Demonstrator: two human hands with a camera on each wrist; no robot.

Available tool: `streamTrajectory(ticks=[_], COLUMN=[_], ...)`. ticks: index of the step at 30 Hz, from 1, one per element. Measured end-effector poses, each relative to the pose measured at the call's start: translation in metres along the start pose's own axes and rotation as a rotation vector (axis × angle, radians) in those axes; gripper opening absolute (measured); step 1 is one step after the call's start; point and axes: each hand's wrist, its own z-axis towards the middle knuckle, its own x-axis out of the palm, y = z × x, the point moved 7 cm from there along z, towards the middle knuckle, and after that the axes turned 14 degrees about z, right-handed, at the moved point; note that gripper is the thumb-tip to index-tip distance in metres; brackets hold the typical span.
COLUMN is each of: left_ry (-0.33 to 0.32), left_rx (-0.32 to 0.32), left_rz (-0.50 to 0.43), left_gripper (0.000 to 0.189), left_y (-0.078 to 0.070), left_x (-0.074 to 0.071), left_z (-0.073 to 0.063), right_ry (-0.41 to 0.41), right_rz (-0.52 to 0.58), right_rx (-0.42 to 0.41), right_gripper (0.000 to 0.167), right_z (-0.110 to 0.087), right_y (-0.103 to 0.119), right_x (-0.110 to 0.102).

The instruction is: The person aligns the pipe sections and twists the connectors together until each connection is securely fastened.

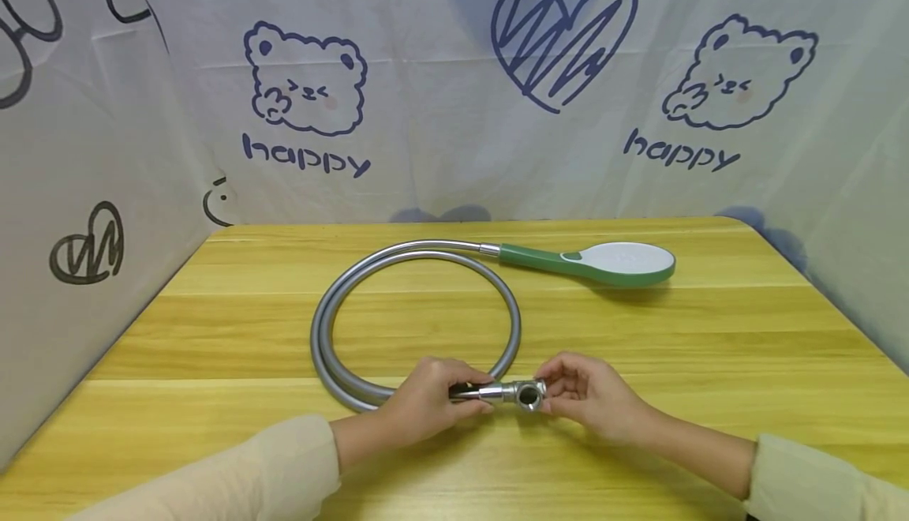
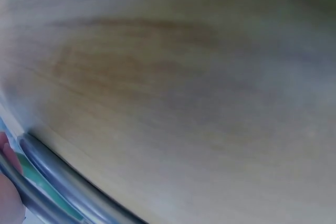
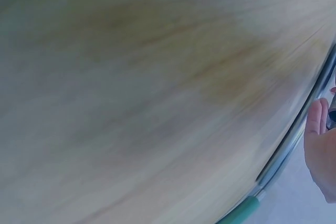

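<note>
In the head view my left hand [image 1: 422,406] pinches the chrome end of a grey shower hose [image 1: 316,331] between thumb and fingers, near the front of the table. Joined in line with that end is a small metal tee fitting [image 1: 510,391], its round side opening facing the camera. My right hand [image 1: 604,399] pinches the fitting's right end with thumb and forefinger. Behind both hands the hose lies in a loop. Its other end runs into a green and white shower head [image 1: 632,259]. The wrist views catch only slivers of hand and hose at their edges.
A yellow wood-grain table [image 1: 234,308] carries everything. White cloth [image 1: 426,110] with drawn bears and hearts hangs behind it and along both sides. The shower head rests toward the back right, beyond the right hand.
</note>
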Motion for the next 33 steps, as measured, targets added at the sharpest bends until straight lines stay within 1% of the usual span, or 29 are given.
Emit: streamTrajectory(ticks=[6, 13, 19, 25, 29, 33], left_ry=[-0.003, -0.001, -0.002, -0.002, -0.002, 0.0], left_rx=[0.003, 0.003, 0.001, -0.001, -0.002, -0.002], left_rz=[0.004, 0.027, 0.043, 0.038, 0.035, 0.032], left_gripper=[0.024, 0.024, 0.024, 0.025, 0.025, 0.025], left_y=[-0.0007, -0.0006, -0.0007, -0.0014, -0.0022, -0.0028], left_x=[-0.0011, -0.0007, -0.0009, -0.0018, -0.0026, -0.0029], left_z=[-0.0003, 0.0009, 0.0014, 0.0017, 0.0019, 0.0021], right_ry=[-0.001, 0.027, 0.033, 0.03, 0.032, 0.025], right_rz=[-0.013, 0.015, 0.054, 0.051, 0.035, -0.003], right_rx=[0.018, -0.007, 0.02, 0.034, 0.014, -0.017], right_gripper=[0.031, 0.033, 0.036, 0.044, 0.036, 0.031], right_z=[-0.001, -0.0001, 0.0007, 0.0003, 0.0007, 0.0009], right_y=[0.0012, 0.0034, 0.002, 0.0028, 0.0034, 0.0045], right_x=[-0.0009, 0.001, 0.0013, 0.0014, 0.0018, 0.0014])
